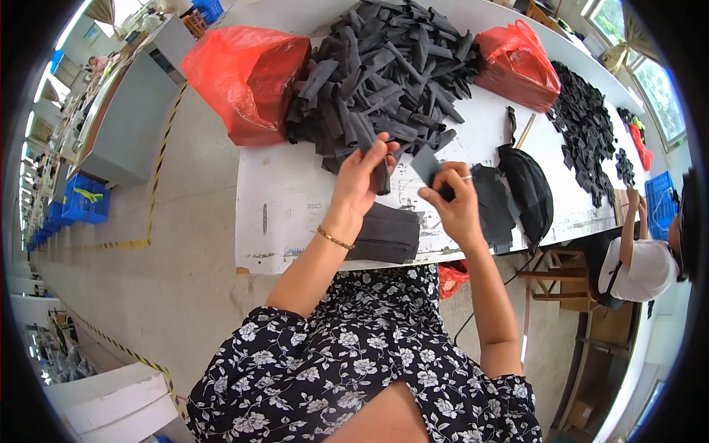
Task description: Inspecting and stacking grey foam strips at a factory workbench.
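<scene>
From the head camera I look down on a white table (295, 192) whose far half carries a large heap of black strips (384, 66), with a red plastic bag (247, 77) at its left and a second red bag (517, 63) at its right.

My left hand (362, 181) is raised at the near edge of the heap, thumb and fingers pinched together on one black strip (382, 176) that hangs down from the grip. My right hand (454, 199) sits just beside it, fingers closed on a small dark flat piece (427, 164) that sticks up above the knuckles. Under the left wrist a neat stack of folded dark pieces (388, 232) lies at the table's front edge, and a flat dark sheet (491, 203) with a black pouch (528, 188) lies to the right.

As I judge it, the stack sits so close to the edge that a nudge from the left forearm could tip it off. The hanging strip could also drag loose neighbours out of the heap.

Everything is black on black, so I cannot tell where one strip ends and the next begins, nor whether the two held pieces touch. Another person in a white top (639, 269) is cut off at the right rim, and their hands are hard to make out.
</scene>
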Demonstrator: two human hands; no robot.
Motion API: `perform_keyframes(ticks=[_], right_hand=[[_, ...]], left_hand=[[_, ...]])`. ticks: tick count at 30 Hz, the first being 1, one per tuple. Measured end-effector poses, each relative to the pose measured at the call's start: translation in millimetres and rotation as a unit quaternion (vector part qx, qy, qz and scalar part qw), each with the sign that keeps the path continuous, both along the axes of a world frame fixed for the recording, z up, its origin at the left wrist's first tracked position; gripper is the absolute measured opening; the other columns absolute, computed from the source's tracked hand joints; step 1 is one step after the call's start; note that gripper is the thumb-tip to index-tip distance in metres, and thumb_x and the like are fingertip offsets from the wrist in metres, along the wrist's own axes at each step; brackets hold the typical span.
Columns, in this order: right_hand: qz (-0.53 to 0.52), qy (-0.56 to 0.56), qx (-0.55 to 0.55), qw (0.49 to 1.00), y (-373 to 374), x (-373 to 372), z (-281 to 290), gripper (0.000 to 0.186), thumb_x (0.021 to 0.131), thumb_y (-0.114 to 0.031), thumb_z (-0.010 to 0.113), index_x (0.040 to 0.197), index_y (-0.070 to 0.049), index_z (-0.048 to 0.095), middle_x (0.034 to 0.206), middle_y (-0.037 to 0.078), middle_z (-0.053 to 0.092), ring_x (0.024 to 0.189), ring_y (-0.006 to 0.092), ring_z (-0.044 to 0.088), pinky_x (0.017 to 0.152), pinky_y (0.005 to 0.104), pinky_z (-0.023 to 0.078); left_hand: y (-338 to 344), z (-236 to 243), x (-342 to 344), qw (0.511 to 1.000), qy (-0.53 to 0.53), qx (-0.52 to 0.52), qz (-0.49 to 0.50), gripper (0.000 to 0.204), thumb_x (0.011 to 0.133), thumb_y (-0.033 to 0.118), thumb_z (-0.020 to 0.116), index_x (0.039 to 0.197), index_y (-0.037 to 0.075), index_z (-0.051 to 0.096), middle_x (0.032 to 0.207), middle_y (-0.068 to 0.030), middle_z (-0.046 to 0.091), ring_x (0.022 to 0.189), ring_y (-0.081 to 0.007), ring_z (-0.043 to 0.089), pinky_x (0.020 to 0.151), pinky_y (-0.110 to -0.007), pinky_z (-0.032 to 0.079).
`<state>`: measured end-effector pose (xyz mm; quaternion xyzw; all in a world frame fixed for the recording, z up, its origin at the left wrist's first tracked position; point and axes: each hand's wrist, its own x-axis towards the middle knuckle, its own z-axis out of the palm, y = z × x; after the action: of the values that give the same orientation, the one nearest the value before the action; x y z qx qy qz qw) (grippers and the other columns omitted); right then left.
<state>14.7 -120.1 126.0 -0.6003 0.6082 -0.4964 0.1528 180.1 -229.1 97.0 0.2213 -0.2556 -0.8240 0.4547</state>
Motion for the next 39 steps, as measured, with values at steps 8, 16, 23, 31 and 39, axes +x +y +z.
perform_keyframes(ticks=[8,16,23,31,39], right_hand=[[-0.035,-0.007,0.017,0.999,14.2,11.8,13.8,0.042,0.069,-0.007,0.081,0.109,-0.005,0.068,0.093,0.010,0.058,0.089,0.0243,0.058,0.080,0.0320,0.048],[-0.032,0.185,-0.088,0.978,9.2,10.9,9.5,0.027,0.073,-0.006,0.076,0.101,-0.007,0.072,0.086,0.004,0.057,0.078,0.0218,0.055,0.070,0.0343,0.043],[-0.060,0.305,-0.094,0.946,2.6,5.4,20.1,0.022,0.074,-0.009,0.074,0.096,-0.010,0.072,0.085,0.000,0.057,0.080,0.0192,0.055,0.072,0.0346,0.039],[-0.086,0.383,-0.127,0.911,-1.2,17.4,19.4,0.032,0.076,-0.012,0.072,0.107,-0.009,0.066,0.093,0.002,0.055,0.085,0.0217,0.055,0.076,0.0372,0.041],[-0.039,0.174,-0.108,0.978,-6.3,50.7,16.2,0.055,0.073,-0.007,0.076,0.123,-0.003,0.052,0.108,0.016,0.054,0.099,0.0360,0.055,0.082,0.0432,0.047]], left_hand=[[-12.7,-3.1,8.2,0.995,-0.002,0.084,0.045,0.022,0.094,0.015,0.062,0.109,-0.001,0.055,0.101,-0.0141,0.065,0.095,-0.0257,0.065,0.085,-0.034,0.055],[-7.6,-0.3,-5.3,0.997,-0.037,0.038,0.050,0.019,0.090,0.003,0.062,0.108,-0.003,0.055,0.102,-0.0153,0.066,0.097,-0.0306,0.067,0.087,-0.039,0.057],[0.4,2.5,-5.8,0.998,-0.046,0.021,0.025,0.031,0.091,0.001,0.060,0.119,0.000,0.047,0.110,-0.0179,0.063,0.100,-0.0307,0.066,0.085,-0.039,0.058],[25.0,16.0,-14.1,0.994,-0.030,-0.047,0.092,0.048,0.092,-0.005,0.054,0.134,0.003,0.033,0.116,-0.0194,0.060,0.103,-0.0276,0.064,0.085,-0.038,0.058],[31.1,35.9,-12.2,0.988,0.089,-0.112,0.061,0.037,0.094,0.013,0.060,0.126,0.003,0.045,0.110,-0.0156,0.064,0.114,-0.0310,0.058,0.103,-0.043,0.044]])
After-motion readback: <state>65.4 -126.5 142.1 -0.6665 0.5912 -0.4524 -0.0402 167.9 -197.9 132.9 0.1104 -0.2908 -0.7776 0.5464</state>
